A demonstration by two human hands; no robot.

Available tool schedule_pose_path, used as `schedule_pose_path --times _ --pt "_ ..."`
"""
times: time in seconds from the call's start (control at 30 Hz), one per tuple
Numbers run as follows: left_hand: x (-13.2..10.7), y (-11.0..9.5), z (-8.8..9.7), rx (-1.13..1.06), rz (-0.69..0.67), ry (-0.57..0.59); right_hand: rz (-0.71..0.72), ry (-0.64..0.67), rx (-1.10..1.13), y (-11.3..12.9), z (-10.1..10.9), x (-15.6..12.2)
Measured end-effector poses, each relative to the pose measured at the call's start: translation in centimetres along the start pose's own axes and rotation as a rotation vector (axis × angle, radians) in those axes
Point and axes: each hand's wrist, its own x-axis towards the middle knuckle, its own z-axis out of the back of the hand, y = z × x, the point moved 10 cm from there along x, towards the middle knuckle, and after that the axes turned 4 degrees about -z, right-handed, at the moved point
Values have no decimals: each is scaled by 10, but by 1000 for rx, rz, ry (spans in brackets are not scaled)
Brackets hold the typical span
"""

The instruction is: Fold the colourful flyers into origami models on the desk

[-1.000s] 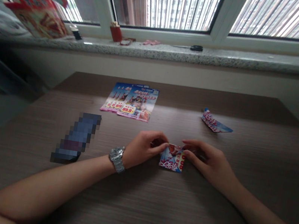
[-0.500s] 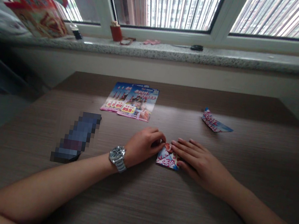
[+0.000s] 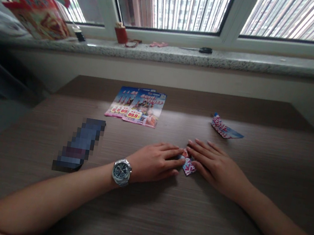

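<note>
A small folded flyer [image 3: 189, 167], printed in red, white and blue, lies flat on the table between my two hands. My left hand [image 3: 157, 162], with a metal watch [image 3: 121, 171] on its wrist, rests palm down with fingers stretched out, the tips touching the paper's left side. My right hand [image 3: 214, 164] also lies flat, fingers extended, its fingertips on the paper's right side. Part of the paper is hidden under the fingers. Farther back on the right stands a separate creased piece of flyer [image 3: 224, 127].
Several overlapping flyers [image 3: 146, 108] lie at the back left of the wooden table [image 3: 141, 218]. A pixelated dark phone-like object [image 3: 83, 141] is left of my arm. On the windowsill [image 3: 166, 55] are scissors [image 3: 205, 50], a red container [image 3: 121, 33] and a red food bag [image 3: 40, 13].
My left hand has moved right and flattened from a pinch onto the folded flyer. The paper has turned and sits slightly farther right, more covered. My right hand stays nearly in place.
</note>
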Motion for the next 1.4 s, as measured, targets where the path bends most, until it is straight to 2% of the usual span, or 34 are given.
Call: schedule_pose_path --times 0.17,0.6,0.73,1.0,1.13,1.4 --pt "-1 -3 2 25 15 19 42 56 67 6 -9 -3" --pt "-3 -10 -3 -4 -9 72 -1 146 170 -3 -17 -9" --pt "-3 -15 1 -1 -25 73 -2 145 195 -6 -15 -9" --pt "-5 -12 0 -57 -15 109 -24 139 170 -19 -13 -9" --pt "-5 -13 1 -62 -25 107 -30 93 182 -21 -9 -8" --pt "-5 -13 1 -61 -21 112 70 138 193 -13 -3 -9"
